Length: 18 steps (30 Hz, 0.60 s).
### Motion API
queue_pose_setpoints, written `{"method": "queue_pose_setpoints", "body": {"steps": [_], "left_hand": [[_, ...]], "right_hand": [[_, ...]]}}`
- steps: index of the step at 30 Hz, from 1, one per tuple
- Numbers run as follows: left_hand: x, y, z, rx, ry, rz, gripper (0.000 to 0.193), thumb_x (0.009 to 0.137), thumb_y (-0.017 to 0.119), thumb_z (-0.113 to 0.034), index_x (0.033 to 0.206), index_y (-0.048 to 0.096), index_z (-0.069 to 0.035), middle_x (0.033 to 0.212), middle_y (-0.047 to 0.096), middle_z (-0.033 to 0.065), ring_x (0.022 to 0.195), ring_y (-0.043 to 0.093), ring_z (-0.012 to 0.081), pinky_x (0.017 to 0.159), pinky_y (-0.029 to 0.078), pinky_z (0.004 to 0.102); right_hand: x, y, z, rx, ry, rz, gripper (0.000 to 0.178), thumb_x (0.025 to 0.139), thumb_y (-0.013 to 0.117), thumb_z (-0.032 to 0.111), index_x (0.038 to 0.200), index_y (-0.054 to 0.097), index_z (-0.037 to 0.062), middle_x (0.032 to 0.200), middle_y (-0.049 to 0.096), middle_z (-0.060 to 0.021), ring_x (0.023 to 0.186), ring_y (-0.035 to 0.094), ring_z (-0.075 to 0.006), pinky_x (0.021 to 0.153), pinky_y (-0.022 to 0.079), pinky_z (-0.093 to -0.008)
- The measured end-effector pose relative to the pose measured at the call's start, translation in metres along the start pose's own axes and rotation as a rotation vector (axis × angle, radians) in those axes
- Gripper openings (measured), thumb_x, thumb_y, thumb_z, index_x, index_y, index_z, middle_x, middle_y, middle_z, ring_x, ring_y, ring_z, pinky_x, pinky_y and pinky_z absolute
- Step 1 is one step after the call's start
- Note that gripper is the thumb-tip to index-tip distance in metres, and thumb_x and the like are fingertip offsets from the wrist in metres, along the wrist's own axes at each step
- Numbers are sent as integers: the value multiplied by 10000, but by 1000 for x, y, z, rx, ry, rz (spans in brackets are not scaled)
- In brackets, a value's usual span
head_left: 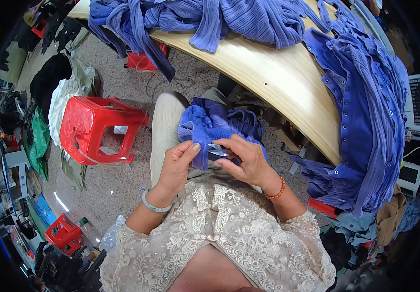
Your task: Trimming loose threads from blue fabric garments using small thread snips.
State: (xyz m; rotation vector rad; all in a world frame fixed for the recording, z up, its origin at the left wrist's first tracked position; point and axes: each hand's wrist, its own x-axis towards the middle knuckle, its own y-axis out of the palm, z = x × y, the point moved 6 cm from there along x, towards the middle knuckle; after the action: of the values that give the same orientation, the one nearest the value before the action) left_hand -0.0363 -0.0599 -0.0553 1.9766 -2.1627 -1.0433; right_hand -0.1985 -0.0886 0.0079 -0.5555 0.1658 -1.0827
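Note:
A purple-blue ribbed garment (196, 122) lies bunched over my lap and hangs down between my knees. My left hand (175, 164) is closed, pinching an edge of this cloth between thumb and fingers. Close beside it, my right hand (250, 159) grips small metal thread snips (216, 152) between thumb and fingers. The blades point left, at the strip of cloth under my left thumb. Whether they touch the cloth I cannot tell.
A wooden table (249, 58) curves ahead and to the right, heaped with purple-blue garments (361, 121), some with eyelets. On the left stands a red plastic stool (79, 129), white and black cloth behind it. Another red stool (64, 233) is at lower left.

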Motion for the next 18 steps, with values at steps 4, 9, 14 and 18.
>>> {"method": "queue_pose_setpoints", "body": {"steps": [4,9,14,18], "left_hand": [[-2,-1,2,-19,-29,0,216,949,516,-127,1066,626,17,1002,660,54,889,602,86,821,467,244],[-1,5,0,4,-12,-43,170,949,527,-136,957,651,-20,831,610,-44,722,512,4,654,424,178],[6,10,-1,12,-23,-20,175,950,527,-141,946,649,-17,844,621,-32,726,522,9,658,430,179],[3,5,-12,-13,-10,-35,178,947,534,-152,947,649,-17,849,627,-26,732,537,20,655,440,187]], "right_hand": [[-1,4,-3,-113,-47,-31,262,798,688,206,999,610,57,741,550,-77,605,575,-230,532,446,-324],[1,7,-2,-242,-111,-31,206,811,674,196,951,610,60,746,573,-89,611,585,-269,535,448,-349],[2,4,-13,-137,-109,-97,155,802,674,146,913,635,45,713,590,-82,575,584,-252,506,439,-321],[10,4,-22,81,34,-172,167,813,668,107,954,640,23,736,612,-100,539,560,-215,498,428,-291]]}}
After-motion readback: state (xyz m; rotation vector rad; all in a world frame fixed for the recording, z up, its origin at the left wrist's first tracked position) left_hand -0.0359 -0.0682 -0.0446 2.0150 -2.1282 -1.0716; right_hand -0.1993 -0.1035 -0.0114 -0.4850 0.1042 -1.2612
